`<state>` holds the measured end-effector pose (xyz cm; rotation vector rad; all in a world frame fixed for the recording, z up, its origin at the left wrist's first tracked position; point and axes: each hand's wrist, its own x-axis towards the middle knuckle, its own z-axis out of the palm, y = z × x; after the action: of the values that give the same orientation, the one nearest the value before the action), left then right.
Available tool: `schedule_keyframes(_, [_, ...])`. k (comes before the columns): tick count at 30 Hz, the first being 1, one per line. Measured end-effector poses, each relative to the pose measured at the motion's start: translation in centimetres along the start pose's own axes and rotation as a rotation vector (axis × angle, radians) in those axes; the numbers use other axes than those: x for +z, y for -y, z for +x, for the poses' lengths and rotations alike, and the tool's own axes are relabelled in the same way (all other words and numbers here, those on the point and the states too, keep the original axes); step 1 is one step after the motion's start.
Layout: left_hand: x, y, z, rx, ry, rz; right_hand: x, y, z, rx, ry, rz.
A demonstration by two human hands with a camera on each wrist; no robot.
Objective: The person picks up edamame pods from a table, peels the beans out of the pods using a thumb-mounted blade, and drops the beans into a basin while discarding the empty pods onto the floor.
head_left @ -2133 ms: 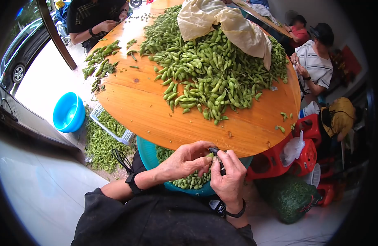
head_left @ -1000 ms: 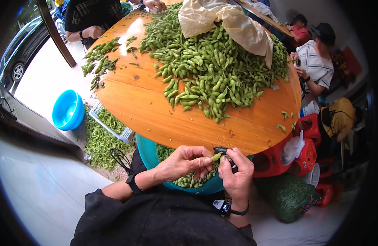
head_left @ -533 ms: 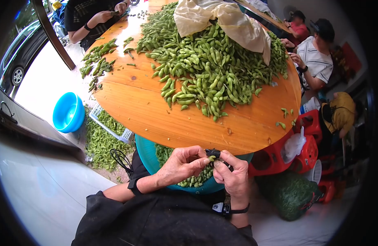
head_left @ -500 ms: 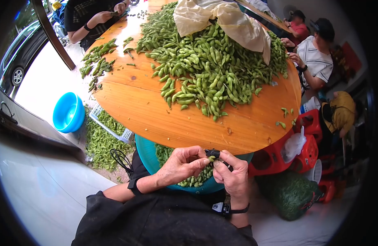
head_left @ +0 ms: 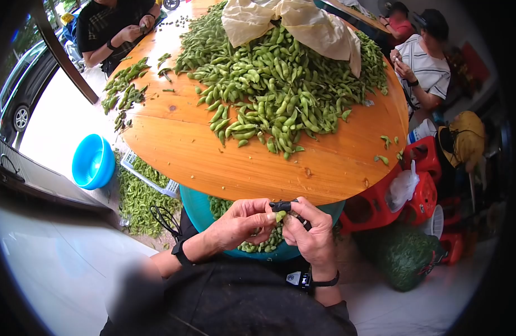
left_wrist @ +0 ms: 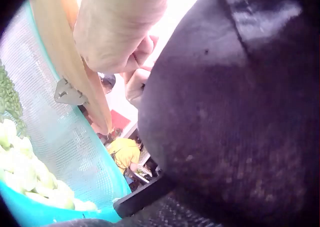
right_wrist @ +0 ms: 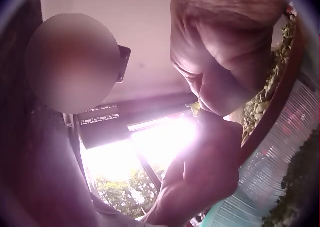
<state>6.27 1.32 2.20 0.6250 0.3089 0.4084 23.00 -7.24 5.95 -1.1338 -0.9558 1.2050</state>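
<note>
There it is, one green pod [head_left: 281,215], up between your hands at the desk's near edge. Your left grip [head_left: 242,225] pinches one end, thumb against finger; your right grip [head_left: 314,234] is curled in and pinching the other side, with a dark piece [head_left: 284,206] at the fingertips — a finger cover or a tool, I can't tell. Two-sided hold: probably one hand to steady, one to work the shell. And look below — the teal tub [head_left: 192,208] sits right under your hands with shelled beans [head_left: 263,244] inside, likely so anything loosened drops straight in.

Out across the wooden desk [head_left: 213,169], the heap of pods [head_left: 286,92] spreads within reach, a pale cloth [head_left: 311,31] draped over its top. Down left on the floor, a blue basin [head_left: 94,161] stands near more scattered green pieces [head_left: 141,208]. Red stools [head_left: 423,191] crowd your right, a bulging green sack [head_left: 397,260] beside them, and others sit around the room.
</note>
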Motion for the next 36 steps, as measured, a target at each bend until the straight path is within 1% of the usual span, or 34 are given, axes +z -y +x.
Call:
schedule_keyframes(1, [0.2,-0.2,-0.1,0.028,-0.025,0.124,0.1,0.0,-0.1,0.012,-0.027,-0.035])
schedule_keyframes(2, [0.6,-0.4,-0.2,0.028,-0.025,0.124,0.2,0.0,-0.2,0.024,-0.053,-0.072])
schedule_keyframes(3, [1.1,-0.7,-0.2,0.064,-0.043,0.246,0.2,-0.1,-0.2,0.024,-0.053,-0.072])
schedule_keyframes(4, [1.3,-0.9,-0.2,0.099,-0.061,0.369,0.2,-0.3,-0.3,-0.002,-0.082,-0.154])
schedule_keyframes(5, [1.2,-1.0,-0.2,0.099,-0.061,0.369,0.2,-0.6,-0.3,-0.028,-0.111,-0.237])
schedule_keyframes(6, [1.0,-1.0,-0.1,0.113,-0.113,0.544,0.2,-0.7,-0.3,-0.027,-0.111,-0.237])
schedule_keyframes(7, [0.8,-1.0,-0.1,0.127,-0.167,0.719,0.3,-0.8,-0.3,-0.09,-0.122,-0.373])
schedule_keyframes(8, [0.6,-0.8,0.0,0.126,-0.168,0.718,0.4,-0.9,-0.3,-0.154,-0.132,-0.509])
schedule_keyframes(9, [0.5,-0.6,0.3,0.396,-0.162,1.027,0.6,-0.8,-0.3,-0.153,-0.132,-0.508])
schedule_keyframes(10, [0.5,-0.3,0.5,0.675,-0.15,1.329,0.9,-0.6,-0.3,-0.185,-0.16,-0.572])
schedule_keyframes(13, [0.6,0.9,0.7,0.665,-0.195,1.292,1.3,-0.3,-0.3,-0.24,-0.199,-0.686])
schedule_keyframes(15, [0.7,0.7,0.7,0.697,-0.188,1.31,1.4,-0.3,-0.3,-0.264,-0.209,-0.734])
schedule_keyframes(17, [0.7,0.5,0.5,0.451,-0.169,1.104,1.4,-0.5,-0.3,-0.289,-0.228,-0.755])
schedule_keyframes(18, [0.9,-0.1,0.4,0.451,-0.17,1.103,1.2,-0.7,-0.4,-0.288,-0.226,-0.755])
schedule_keyframes(20, [1.2,-1.5,0.1,0.121,-0.094,0.811,0.6,-0.9,-0.4,-0.182,-0.189,-0.569])
schedule_keyframes(21, [1.0,-1.6,0.0,0.122,-0.096,0.811,0.5,-0.8,-0.4,-0.183,-0.187,-0.569])
schedule_keyframes(23, [0.8,-1.7,-0.1,0.003,-0.042,0.632,0.3,-0.3,-0.4,-0.053,-0.149,-0.406])
schedule_keyframes(24, [0.6,-1.6,-0.1,0.005,-0.044,0.632,0.0,-0.6,-0.4,-0.111,-0.131,-0.527])
schedule_keyframes(25, [0.3,-1.5,-0.1,-0.001,-0.022,0.576,0.1,-0.6,-0.5,-0.112,-0.129,-0.528])
schedule_keyframes(26, [0.2,-1.4,-0.1,-0.005,-0.001,0.52,0.3,-0.4,-0.6,-0.2,-0.142,-0.617])
schedule_keyframes(28, [0.7,-1.6,-0.2,-0.005,-0.003,0.517,1.0,0.2,-0.5,-0.377,-0.164,-0.785])
schedule_keyframes(30, [1.1,-1.6,-0.1,-0.004,-0.007,0.517,1.4,0.1,-0.5,-0.413,-0.181,-0.817])
schedule_keyframes(32, [1.4,-1.3,-0.1,0.038,-0.067,0.544,1.4,-0.3,-0.4,-0.467,-0.203,-0.844])
schedule_keyframes(33, [1.3,-1.1,-0.1,0.041,-0.068,0.546,1.2,-0.5,-0.4,-0.471,-0.201,-0.844])
schedule_keyframes(35, [0.8,-0.6,-0.1,0.076,-0.04,0.514,0.6,-1.0,-0.5,-0.304,-0.193,-0.685])
schedule_keyframes(36, [1.1,-1.1,-0.2,0.039,-0.058,0.547,0.2,-1.5,-0.4,-0.271,-0.198,-0.601])
